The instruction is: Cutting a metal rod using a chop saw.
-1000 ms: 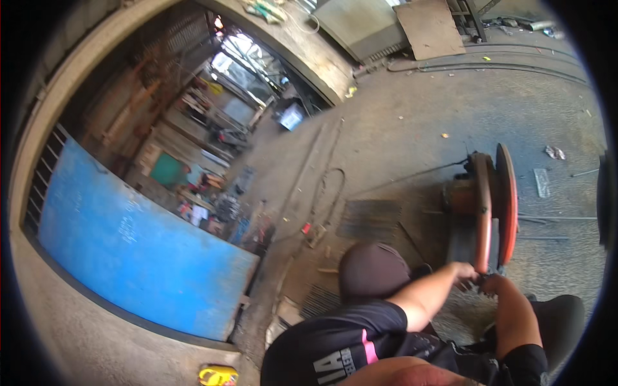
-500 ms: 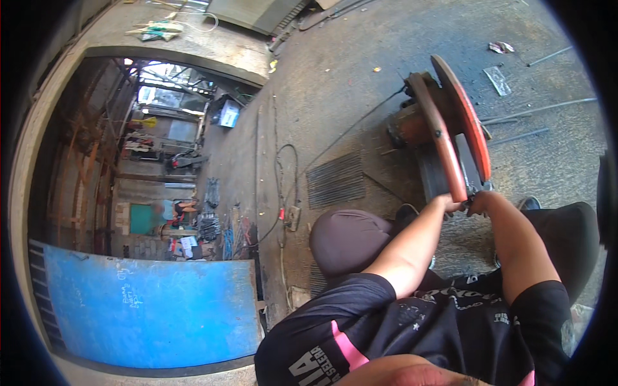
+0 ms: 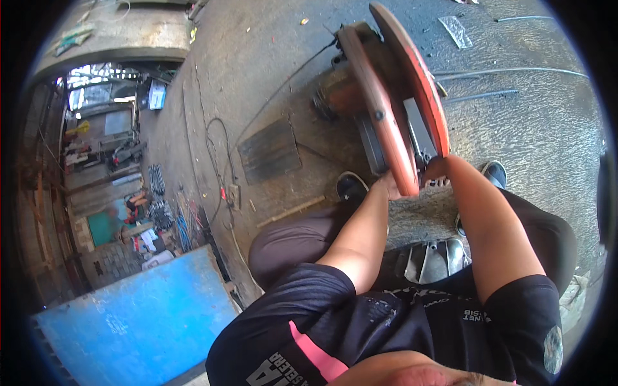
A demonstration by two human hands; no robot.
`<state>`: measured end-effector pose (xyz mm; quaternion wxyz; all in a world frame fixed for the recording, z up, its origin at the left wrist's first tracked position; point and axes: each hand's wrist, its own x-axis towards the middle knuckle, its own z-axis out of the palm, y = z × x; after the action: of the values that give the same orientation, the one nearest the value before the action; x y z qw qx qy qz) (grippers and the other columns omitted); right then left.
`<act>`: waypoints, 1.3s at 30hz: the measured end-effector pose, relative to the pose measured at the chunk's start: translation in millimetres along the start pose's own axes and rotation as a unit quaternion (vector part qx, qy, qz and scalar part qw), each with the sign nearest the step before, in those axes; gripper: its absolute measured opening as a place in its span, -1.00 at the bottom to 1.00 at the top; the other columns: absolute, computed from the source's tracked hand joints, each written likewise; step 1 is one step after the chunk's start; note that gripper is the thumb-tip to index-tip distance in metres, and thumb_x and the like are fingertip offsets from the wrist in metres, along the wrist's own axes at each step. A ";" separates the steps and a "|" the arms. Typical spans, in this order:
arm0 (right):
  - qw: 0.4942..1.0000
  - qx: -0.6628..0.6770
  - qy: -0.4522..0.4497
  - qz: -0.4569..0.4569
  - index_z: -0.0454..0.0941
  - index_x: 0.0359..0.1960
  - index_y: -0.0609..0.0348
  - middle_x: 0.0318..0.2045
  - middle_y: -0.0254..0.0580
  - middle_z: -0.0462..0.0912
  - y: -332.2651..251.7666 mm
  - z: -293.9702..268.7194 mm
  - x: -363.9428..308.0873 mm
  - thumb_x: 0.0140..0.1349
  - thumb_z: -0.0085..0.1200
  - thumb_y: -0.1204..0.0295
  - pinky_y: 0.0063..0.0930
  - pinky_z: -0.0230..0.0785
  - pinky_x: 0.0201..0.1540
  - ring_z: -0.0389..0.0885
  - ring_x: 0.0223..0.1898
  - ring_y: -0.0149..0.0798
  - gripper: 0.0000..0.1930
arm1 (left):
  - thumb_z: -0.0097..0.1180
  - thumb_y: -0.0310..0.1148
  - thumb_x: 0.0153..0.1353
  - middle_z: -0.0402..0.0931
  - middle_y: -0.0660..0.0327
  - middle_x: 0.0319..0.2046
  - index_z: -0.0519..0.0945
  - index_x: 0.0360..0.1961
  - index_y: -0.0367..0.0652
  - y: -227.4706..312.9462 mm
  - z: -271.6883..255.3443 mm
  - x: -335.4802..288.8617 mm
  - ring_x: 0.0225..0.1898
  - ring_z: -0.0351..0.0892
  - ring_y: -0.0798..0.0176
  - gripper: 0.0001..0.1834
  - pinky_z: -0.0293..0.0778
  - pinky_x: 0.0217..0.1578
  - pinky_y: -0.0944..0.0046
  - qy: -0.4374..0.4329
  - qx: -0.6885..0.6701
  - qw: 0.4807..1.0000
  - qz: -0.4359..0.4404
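A large cut-off machine with a reddish-orange curved arm [image 3: 386, 135] and a red rounded guard [image 3: 421, 80] stands on the floor in front of me. A flat grey plate [image 3: 419, 132] shows between these two parts. My left hand [image 3: 391, 186] is closed at the near end of the orange arm, which hides part of it; fingertips show beyond that end. Just below the guard's near tip, my right hand [image 3: 437, 168] curls in by a dark metal fitting [image 3: 421, 157]. Whatever its fingers grip is hidden.
A cable runs from the machine to a socket box [image 3: 235, 196]. Thin metal rods [image 3: 483, 95] lie to the right. A floor grate [image 3: 269, 151] and a wooden strip [image 3: 291, 211] lie left. A blue panel [image 3: 135, 321] stands lower left, and a person [image 3: 132, 209] sits in the room beyond.
The view has turned and shifted, so the machine and the room sit further left. Both hands stay at the machine's near end. A grey ribbed metallic object now shows between my legs.
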<state>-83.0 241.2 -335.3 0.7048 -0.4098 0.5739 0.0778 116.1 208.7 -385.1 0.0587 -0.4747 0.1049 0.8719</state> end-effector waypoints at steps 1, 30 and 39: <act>1.000 -0.010 0.008 0.020 0.63 -0.19 0.14 -0.28 -0.19 0.64 3.0 -4.4 4.1 -0.20 0.40 0.06 -0.31 0.52 -0.32 0.60 -0.37 -0.22 -0.45 | -0.04 -0.13 0.14 0.55 0.16 -0.17 0.52 -0.11 -0.08 -1.6 1.2 5.8 -0.14 0.56 0.06 -0.64 0.43 -0.08 -0.02 -0.006 -0.048 0.999 0.011; 0.933 0.036 0.335 -0.125 0.63 -0.24 0.27 -0.23 0.13 0.64 34.1 52.0 5.7 -0.08 0.18 0.09 -0.20 0.45 -0.04 0.62 -0.14 0.04 -0.51 | -0.05 0.23 0.18 0.47 0.12 0.04 0.41 0.10 -0.22 -28.6 20.4 20.6 0.08 0.41 0.13 -0.26 0.32 0.11 0.12 -0.033 -0.147 0.969 0.198; 0.961 0.057 0.203 -0.181 0.67 -0.30 0.23 -0.36 -0.03 0.69 45.6 31.1 7.9 0.01 0.17 0.09 -0.32 0.53 -0.19 0.68 -0.32 -0.18 -0.58 | -0.16 -0.15 0.36 0.47 0.24 -0.06 0.41 -0.02 -0.01 -17.7 25.7 26.0 -0.12 0.42 0.24 -0.72 0.35 -0.07 0.18 0.094 -0.122 0.972 0.179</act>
<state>-83.7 288.9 -364.3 0.5981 -0.4730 0.6244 -0.1693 84.7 232.0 -395.6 -0.1668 -0.5313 0.0864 0.8261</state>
